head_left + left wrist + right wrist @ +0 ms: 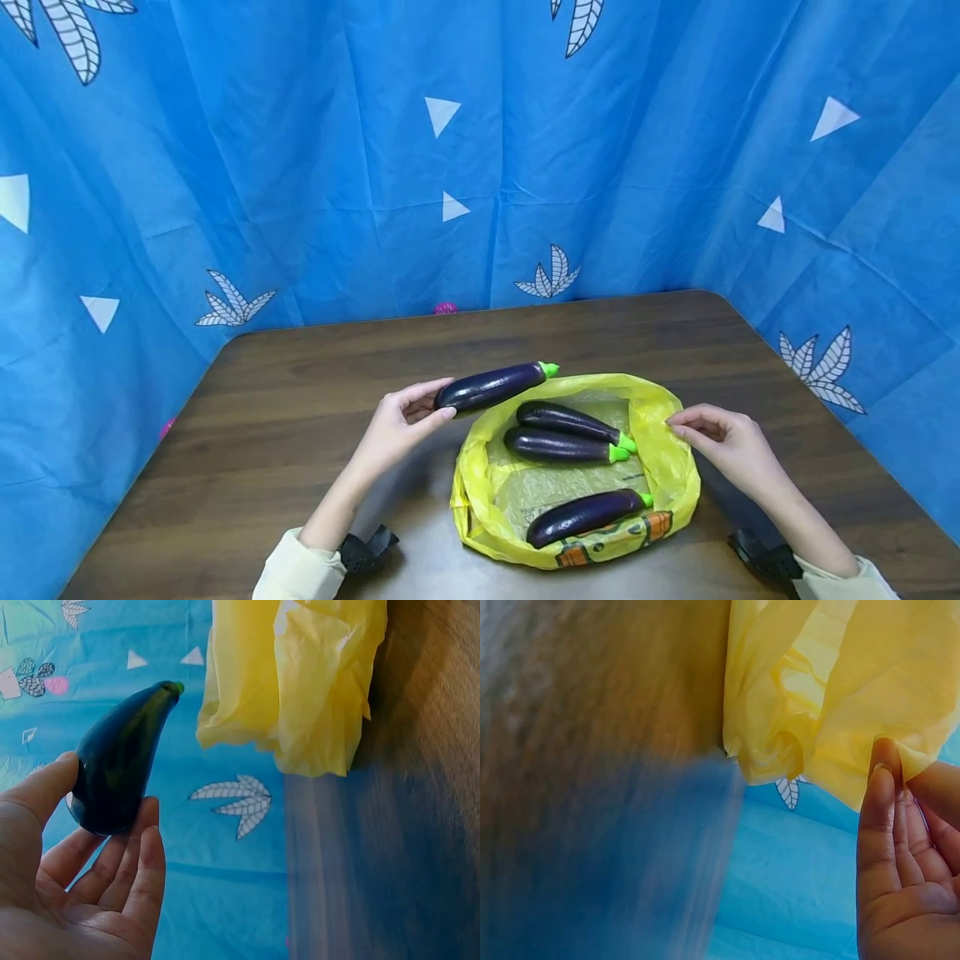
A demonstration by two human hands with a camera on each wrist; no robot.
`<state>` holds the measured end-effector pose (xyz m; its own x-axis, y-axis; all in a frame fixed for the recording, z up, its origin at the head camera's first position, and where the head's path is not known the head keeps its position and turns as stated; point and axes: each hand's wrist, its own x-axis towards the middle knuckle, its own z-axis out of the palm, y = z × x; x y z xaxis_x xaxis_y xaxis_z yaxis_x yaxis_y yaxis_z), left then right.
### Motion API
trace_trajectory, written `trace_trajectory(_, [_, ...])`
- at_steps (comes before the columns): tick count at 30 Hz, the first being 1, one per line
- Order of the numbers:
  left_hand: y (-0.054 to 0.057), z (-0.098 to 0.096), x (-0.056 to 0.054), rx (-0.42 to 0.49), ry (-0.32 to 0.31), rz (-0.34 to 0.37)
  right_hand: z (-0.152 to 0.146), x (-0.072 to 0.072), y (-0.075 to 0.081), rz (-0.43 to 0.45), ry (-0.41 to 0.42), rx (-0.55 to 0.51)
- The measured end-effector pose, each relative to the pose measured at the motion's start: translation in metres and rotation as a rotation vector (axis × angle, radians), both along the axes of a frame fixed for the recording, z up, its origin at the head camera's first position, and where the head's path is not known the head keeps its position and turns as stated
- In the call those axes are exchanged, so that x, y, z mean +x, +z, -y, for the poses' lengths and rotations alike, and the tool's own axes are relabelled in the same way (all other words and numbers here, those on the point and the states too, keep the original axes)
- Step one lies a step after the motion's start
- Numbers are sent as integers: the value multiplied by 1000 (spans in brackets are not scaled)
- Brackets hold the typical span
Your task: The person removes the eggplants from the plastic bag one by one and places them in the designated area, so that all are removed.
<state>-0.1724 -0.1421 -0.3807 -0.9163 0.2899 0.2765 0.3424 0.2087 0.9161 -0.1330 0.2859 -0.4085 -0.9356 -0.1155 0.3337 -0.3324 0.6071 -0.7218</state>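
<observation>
A dark purple eggplant with a bright green tip (491, 388) is held by its blunt end in my left hand (405, 423), raised at the bag's back left rim. In the left wrist view, thumb and fingers grip this eggplant (120, 761) from both sides. The yellow plastic bag (476, 479) stands with its mouth spread wide. Inside lie two eggplants side by side, an upper one (566, 418) and a lower one (555, 446), and a third eggplant (581, 517) nearer the front. My right hand (727, 442) pinches the bag's right rim between thumb and fingertips (881, 795).
The bag rests on a dark wood-grain table (300, 400) with rounded far corners. A blue curtain (337, 167) printed with white leaves and triangles hangs behind and beside it. Black straps (367, 550) circle both wrists.
</observation>
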Motion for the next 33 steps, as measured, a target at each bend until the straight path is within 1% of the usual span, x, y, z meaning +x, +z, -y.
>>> trace_trajectory(4, [-2,6,-1,-14,26,-2,-1,-1,-2,2,13,-8])
trace_trajectory(6, [-4,10,-1,-22,51,5,-1,0,-4,3,19,-10])
trace_trajectory(9, [-5,16,-1,-30,69,12,0,0,-5,3,19,-14])
trace_trajectory(15, [-9,25,-3,-32,78,60,-2,0,-5,11,6,-9])
trace_trajectory(21, [-15,34,-7,-43,111,88,-3,0,-3,2,3,-3])
trace_trajectory(26, [-19,42,-10,-88,138,117,-2,1,-2,-7,8,-14])
trace_trajectory(28, [-20,45,-10,-115,156,118,-1,1,-2,-6,18,-23])
trace_trajectory(30, [-22,48,-11,-137,167,103,-1,1,-2,-7,25,-26])
trace_trajectory(33, [-27,50,-12,-160,163,81,-2,1,-1,-7,19,-18])
